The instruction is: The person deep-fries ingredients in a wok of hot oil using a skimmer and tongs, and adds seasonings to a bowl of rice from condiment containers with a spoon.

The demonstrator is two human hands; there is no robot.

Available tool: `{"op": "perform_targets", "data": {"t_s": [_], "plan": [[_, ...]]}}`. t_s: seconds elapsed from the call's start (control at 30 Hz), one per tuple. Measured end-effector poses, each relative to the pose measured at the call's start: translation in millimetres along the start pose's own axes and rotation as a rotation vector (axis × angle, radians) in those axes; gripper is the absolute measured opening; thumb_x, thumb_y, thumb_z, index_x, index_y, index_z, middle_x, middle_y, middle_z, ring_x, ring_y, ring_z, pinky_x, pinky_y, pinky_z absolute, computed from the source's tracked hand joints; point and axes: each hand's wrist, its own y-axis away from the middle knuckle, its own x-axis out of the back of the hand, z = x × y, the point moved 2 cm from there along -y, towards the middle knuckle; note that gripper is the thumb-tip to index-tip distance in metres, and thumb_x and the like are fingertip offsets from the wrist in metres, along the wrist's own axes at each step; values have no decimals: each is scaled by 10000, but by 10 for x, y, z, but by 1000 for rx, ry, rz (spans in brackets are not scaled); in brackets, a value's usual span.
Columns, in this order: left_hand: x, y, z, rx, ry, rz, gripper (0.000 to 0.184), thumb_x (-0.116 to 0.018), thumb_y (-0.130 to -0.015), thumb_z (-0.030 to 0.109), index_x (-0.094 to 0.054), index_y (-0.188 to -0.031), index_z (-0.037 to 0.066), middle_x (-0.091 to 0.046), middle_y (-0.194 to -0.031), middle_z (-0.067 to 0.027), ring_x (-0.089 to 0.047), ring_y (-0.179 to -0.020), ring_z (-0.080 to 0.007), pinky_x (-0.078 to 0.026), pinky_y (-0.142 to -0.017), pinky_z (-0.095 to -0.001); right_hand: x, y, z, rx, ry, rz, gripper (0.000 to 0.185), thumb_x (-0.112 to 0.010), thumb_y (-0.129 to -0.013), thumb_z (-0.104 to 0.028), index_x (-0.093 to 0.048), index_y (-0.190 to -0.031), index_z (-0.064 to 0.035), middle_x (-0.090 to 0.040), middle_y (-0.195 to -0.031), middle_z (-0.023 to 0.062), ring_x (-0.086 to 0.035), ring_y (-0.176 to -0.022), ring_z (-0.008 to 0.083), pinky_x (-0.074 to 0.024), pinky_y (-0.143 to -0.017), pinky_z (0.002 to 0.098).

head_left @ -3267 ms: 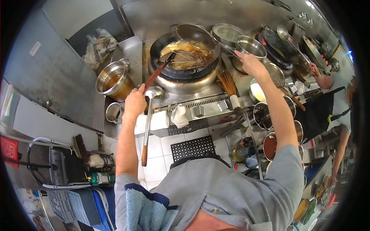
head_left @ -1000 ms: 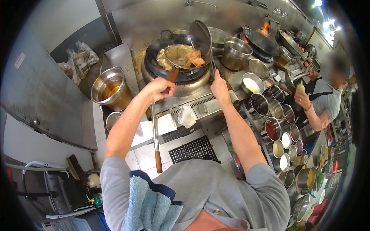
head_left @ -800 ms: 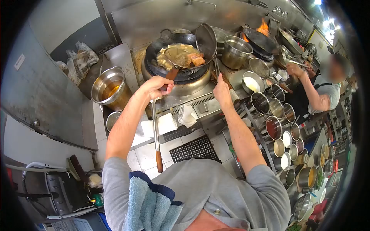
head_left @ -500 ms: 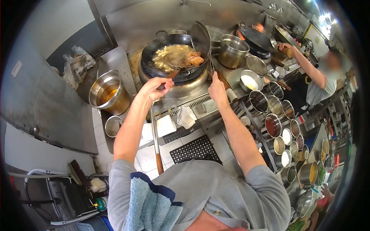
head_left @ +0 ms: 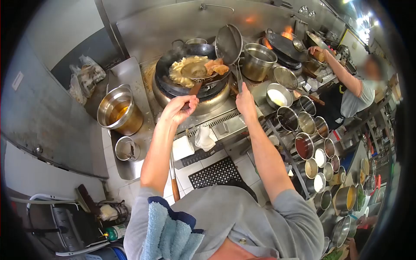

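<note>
My left hand point(head_left: 180, 109) is closed on the wooden handle point(head_left: 195, 89) of a wire skimmer point(head_left: 193, 70), whose round mesh rests in the wok. Pale yellow pieces point(head_left: 177, 73) float in the oil at the left of the wok point(head_left: 164, 65), and orange-brown fried pieces point(head_left: 218, 67) lie at its right side. My right hand point(head_left: 245, 102) grips the metal handle of a round strainer point(head_left: 229, 43), held tilted up over the wok's right edge. Under my left forearm lies a long ladle handle point(head_left: 175, 186); its bowl is hidden.
A pot of brown liquid point(head_left: 121, 115) and a small pot point(head_left: 127, 148) stand at left. White cloths point(head_left: 205, 138) lie on the front edge. At right are a steel pot point(head_left: 258, 63), a bowl of white liquid point(head_left: 278, 96), several sauce pots and a co-worker point(head_left: 357, 89) beside a flaming burner.
The skimmer has come from the brown pieces' side into the oil beside them, and the strainer is lifted beside the wok. The view has shifted; the co-worker's arm now reaches toward the stove.
</note>
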Motion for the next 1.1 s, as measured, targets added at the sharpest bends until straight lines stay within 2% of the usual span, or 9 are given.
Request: {"op": "perform_targets", "data": {"t_s": [0.1, 0.2, 0.37, 0.5, 0.63, 0.67, 0.93, 0.97, 1.1], "plan": [[89, -61, -63, 18, 110, -76, 78, -488, -892, -45, -442, -943, -82, -509, -794, -96, -499, -590, -111, -458, -467, -204, 20, -66, 113, 10, -31, -42, 605, -479, -758, 38, -337, -1344, 83, -628, -814, 243, -618, -783, 381, -471, -718, 424], [-20, 6, -129, -90, 115, 10, 142, -472, -914, -23, -405, -985, -127, -475, -784, -81, -473, -568, -85, -441, -443, -177, 53, -224, 307, 37, -81, -44, 571, -471, -804, 7, -351, -1361, 39, -615, -796, 217, -609, -750, 339, -469, -715, 405], [-279, -54, -317, -206, -25, 100, 136, -486, -911, -19, -413, -974, -116, -488, -795, -82, -469, -569, -75, -434, -441, -172, 210, -370, 567, 69, -102, -51, 543, -455, -845, -22, -354, -1378, 4, -617, -794, 200, -605, -728, 306, -469, -715, 391], [-502, -211, -484, -246, -36, 122, 75, -514, -886, -22, -471, -913, -76, -512, -770, -77, -486, -586, -97, -408, -474, -198, 467, -581, 669, 84, -196, -80, 622, -474, -753, 52, -347, -1362, 47, -626, -807, 213, -624, -776, 348, -476, -718, 405], [-790, -452, -580, -265, -106, 104, 73, -519, -890, -3, -496, -881, -72, -510, -748, -66, -478, -586, -89, -405, -480, -198, 867, -818, 880, 102, -125, 17, 537, -457, -821, -2, -391, -1354, 4, -619, -876, 243, -610, -798, 339, -468, -736, 403], [-898, -547, -607, -288, -129, 108, 82, -520, -893, 6, -497, -875, -71, -506, -739, -59, -475, -583, -91, -402, -479, -202, 978, -909, 969, 106, -144, 43, 538, -473, -813, -8, -395, -1345, 10, -618, -892, 259, -608, -818, 375, -467, -743, 422], [-1832, -1531, -932, -299, -361, -65, 80, -512, -845, -66, -446, -844, -21, -497, -715, -74, -472, -556, -130, -393, -454, -270, 1676, -1338, 1753, -46, -52, 177, 458, -511, -827, -53, -443, -1267, 56, -587, -1043, 322, -571, -1018, 422, -447, -870, 465], [-1893, -1707, -985, -325, -424, -33, 71, -503, -860, -52, -458, -913, -38, -493, -755, -67, -453, -573, -101, -367, -453, -230, 1709, -1328, 1783, -64, -56, 158, 460, -509, -827, -53, -442, -1269, 54, -585, -1048, 323, -567, -1026, 424, -445, -875, 464], [-2155, -2233, -1257, -416, -781, 111, 191, -481, -830, -76, -380, -970, 4, -443, -741, -63, -435, -531, -114, -357, -420, -260, 1709, -1304, 1913, -30, -26, 160, 459, -482, -832, -53, -435, -1276, 54, -578, -1071, 322, -548, -1050, 432, -439, -886, 460]]}}
